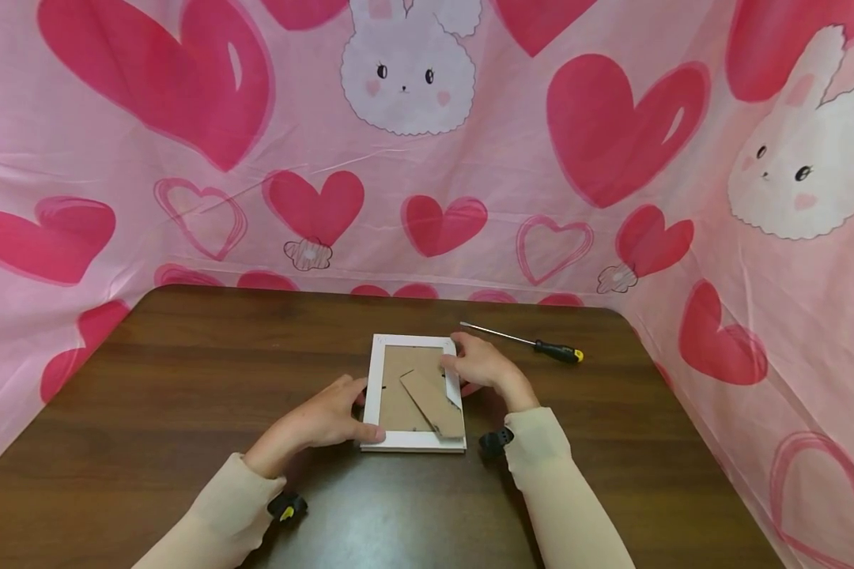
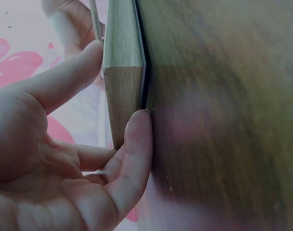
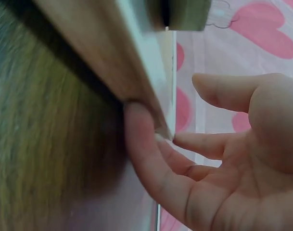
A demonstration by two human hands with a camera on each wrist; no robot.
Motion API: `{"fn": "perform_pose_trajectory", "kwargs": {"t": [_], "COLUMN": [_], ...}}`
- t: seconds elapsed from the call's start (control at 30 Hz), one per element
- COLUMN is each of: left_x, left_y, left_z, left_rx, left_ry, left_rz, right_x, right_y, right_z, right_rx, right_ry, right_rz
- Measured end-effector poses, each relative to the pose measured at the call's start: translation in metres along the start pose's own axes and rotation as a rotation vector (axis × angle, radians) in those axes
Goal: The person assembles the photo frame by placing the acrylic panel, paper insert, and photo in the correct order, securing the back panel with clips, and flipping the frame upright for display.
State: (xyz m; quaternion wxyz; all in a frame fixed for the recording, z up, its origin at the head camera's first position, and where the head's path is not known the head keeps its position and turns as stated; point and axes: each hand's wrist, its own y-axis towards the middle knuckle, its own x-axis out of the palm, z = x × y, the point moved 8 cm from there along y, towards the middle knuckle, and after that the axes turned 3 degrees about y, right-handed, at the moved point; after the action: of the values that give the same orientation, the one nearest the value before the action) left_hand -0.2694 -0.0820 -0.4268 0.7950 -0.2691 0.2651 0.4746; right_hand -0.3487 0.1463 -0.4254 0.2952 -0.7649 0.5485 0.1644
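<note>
A white picture frame (image 1: 414, 441) lies back side up on the table, its brown backing board (image 1: 396, 407) showing. A slanted brown easel stand (image 1: 436, 407) sits on that board. My left hand (image 1: 327, 415) grips the frame's left side near the lower corner; in the left wrist view its thumb (image 2: 83, 70) is at the upper edge and fingertips meet the side and underside. At the upper right corner, my right hand (image 1: 487, 365) holds the frame's edge with its fingers. Its thumb (image 3: 228, 89) stands apart from the edge in the right wrist view.
Behind the right hand, a screwdriver (image 1: 557, 351) with a black and yellow handle lies on the brown wooden table (image 1: 206, 356). A pink cloth (image 1: 370, 182) with hearts and rabbits hangs around the table's back and sides. Black straps circle both wrists.
</note>
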Motion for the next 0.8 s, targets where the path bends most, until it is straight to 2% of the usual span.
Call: {"fn": "perform_pose_trajectory", "kwargs": {"t": [0.13,0.37,0.57,0.7,0.8], "left_x": [-0.0005,-0.0012,0.0002,-0.0007,-0.0023], "left_y": [-0.0006,-0.0016,0.0010,0.0005,0.0003], "left_z": [-0.0006,-0.0004,0.0029,0.0020,0.0027], "left_rx": [0.004,0.021,0.052,0.024,0.026], "left_ry": [0.003,0.009,-0.090,-0.129,-0.150], "left_rz": [0.000,-0.008,-0.009,0.016,0.024], "right_x": [0.0000,0.0017,0.0032,0.0050,0.0058], "right_y": [-0.0007,-0.0028,-0.0042,-0.0036,-0.0033], "right_z": [-0.0005,0.0033,0.0053,0.0048,0.0044], "right_rx": [-0.005,0.011,0.004,-0.006,-0.004], "right_ry": [-0.017,0.031,0.060,0.096,0.116], "right_rz": [0.000,-0.006,-0.007,-0.010,-0.009]}}
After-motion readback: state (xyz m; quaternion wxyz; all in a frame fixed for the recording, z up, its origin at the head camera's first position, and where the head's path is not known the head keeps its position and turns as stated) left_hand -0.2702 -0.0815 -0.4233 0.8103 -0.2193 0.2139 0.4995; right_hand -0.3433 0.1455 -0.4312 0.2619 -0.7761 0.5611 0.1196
